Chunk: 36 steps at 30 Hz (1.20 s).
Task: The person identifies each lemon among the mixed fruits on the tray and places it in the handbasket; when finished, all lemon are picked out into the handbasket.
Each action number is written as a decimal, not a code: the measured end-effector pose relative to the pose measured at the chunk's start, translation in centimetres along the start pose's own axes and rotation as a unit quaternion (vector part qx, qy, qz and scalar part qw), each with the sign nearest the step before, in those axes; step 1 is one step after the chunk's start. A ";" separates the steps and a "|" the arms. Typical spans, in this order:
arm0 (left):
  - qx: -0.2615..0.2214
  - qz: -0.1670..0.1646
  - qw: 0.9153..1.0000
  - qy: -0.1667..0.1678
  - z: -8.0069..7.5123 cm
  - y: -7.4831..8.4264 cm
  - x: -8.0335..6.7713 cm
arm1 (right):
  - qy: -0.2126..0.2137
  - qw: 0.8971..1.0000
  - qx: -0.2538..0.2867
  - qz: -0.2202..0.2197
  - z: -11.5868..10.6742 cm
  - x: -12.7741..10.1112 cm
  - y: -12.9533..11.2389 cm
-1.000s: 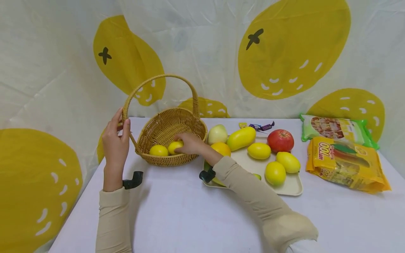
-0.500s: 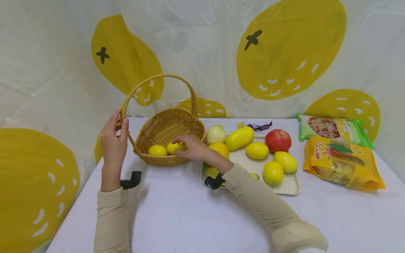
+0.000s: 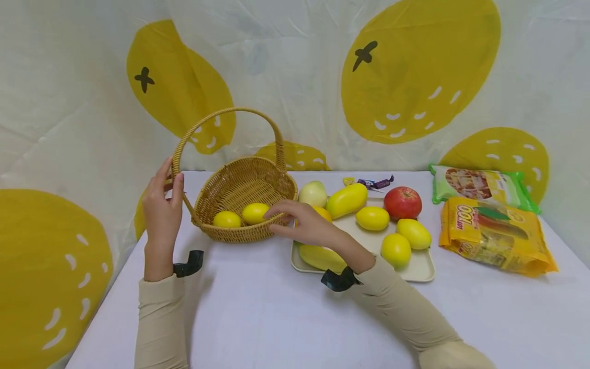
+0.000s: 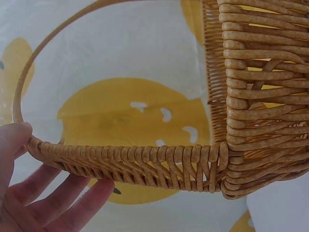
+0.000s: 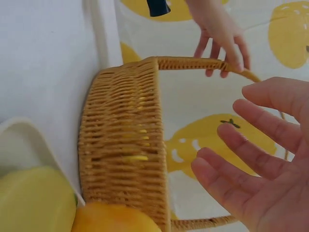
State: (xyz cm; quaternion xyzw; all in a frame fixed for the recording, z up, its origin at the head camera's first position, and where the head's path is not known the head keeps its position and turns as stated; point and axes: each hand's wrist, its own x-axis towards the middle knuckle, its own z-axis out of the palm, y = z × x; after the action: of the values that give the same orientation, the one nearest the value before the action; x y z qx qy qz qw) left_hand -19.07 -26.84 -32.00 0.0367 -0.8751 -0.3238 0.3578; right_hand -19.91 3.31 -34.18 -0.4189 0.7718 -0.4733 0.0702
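The white-covered table point(image 3: 258, 318) carries, towards its left rear, the round woven wicker basket with a tall arched handle point(image 3: 244, 197), and just to the right of it the pale rectangular tray point(image 3: 421, 269) of fruit; the two nearly touch. The basket's handle arches from left to right across the person's view, so one foot of the arch lies on the left-hand side and the other towards the tray.

The left hand point(image 3: 161, 207) grips the lower left part of the handle, thumb on one side and fingers curled round the other, as the left wrist view confirms point(image 4: 29, 193). The right hand point(image 3: 304, 223) hovers empty over the gap between basket rim and tray, its fingers spread and relaxed point(image 5: 260, 159), holding nothing. It is the nearer hand to the fruit on the tray: the long yellow mango-shaped fruit point(image 3: 346, 200), the red apple point(image 3: 402, 203), the pale round onion-like fruit point(image 3: 313, 193) and three small yellow lemons point(image 3: 395, 249) all lie to its right and beyond it, while a larger yellow fruit point(image 3: 320, 256) sits just beneath its wrist.

Two small yellow lemons point(image 3: 255, 212) rest side by side in the basket bottom, just left of the right fingertips.

A second ago the right hand was inside the basket with its fingers on the right-hand lemon; it has since let go and drawn back out over the rim towards the tray, the forearm swinging rightward. The left hand keeps its grip unchanged, and the basket has not shifted.
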 end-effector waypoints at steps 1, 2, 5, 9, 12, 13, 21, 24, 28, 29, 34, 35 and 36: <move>0.000 0.001 1.000 0.002 0.0 -0.1 0.0 | 0.008 1.000 0.001 -0.008 -0.2 -0.5 -0.1; 0.000 0.003 1.000 0.005 0.0 -0.1 0.0 | 0.015 1.000 0.003 -0.012 -0.4 -1.1 -0.1; -0.002 0.006 1.000 0.011 0.0 -0.1 0.0 | 0.028 1.000 0.007 -0.006 -1.0 -2.8 0.2; -0.001 0.007 1.000 0.009 0.1 0.1 0.0 | 0.020 1.000 0.005 0.020 -2.6 -5.1 1.0; 0.001 0.006 1.000 0.007 0.0 0.1 0.0 | 0.006 0.999 -0.010 0.032 -4.3 -6.5 1.7; 0.004 0.005 1.000 0.008 0.0 0.1 0.0 | 0.003 0.999 -0.014 0.035 -4.9 -6.8 1.9; 0.002 -0.006 1.000 0.001 -0.1 0.2 0.0 | 0.038 0.997 -0.055 0.048 -9.2 -8.8 3.4; -0.001 -0.004 1.000 -0.001 0.0 0.2 0.0 | 0.041 0.995 -0.066 0.061 -10.2 -9.3 4.1; -0.001 -0.001 1.000 -0.002 0.0 0.2 0.0 | 0.033 0.992 -0.068 0.098 -11.0 -9.8 5.1; -0.002 -0.001 1.000 -0.002 0.0 0.2 0.0 | 0.029 0.991 -0.067 0.110 -11.2 -9.9 5.4; -0.005 0.002 1.000 -0.002 -0.1 0.1 0.0 | 0.004 0.985 -0.064 0.157 -11.9 -10.3 6.3; -0.004 0.002 1.000 -0.001 -0.1 0.0 0.0 | -0.001 0.984 -0.064 0.164 -12.0 -10.4 6.5; -0.003 0.002 1.000 0.000 -0.1 0.0 0.0 | -0.007 0.983 -0.068 0.170 -12.0 -10.4 6.6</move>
State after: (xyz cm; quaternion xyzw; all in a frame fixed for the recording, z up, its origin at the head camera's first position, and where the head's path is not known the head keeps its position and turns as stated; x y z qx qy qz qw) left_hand -18.98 -26.89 -31.97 0.0339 -0.8740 -0.3261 0.3587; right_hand -23.15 20.15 -35.83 -0.2887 0.8613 -0.3985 0.1263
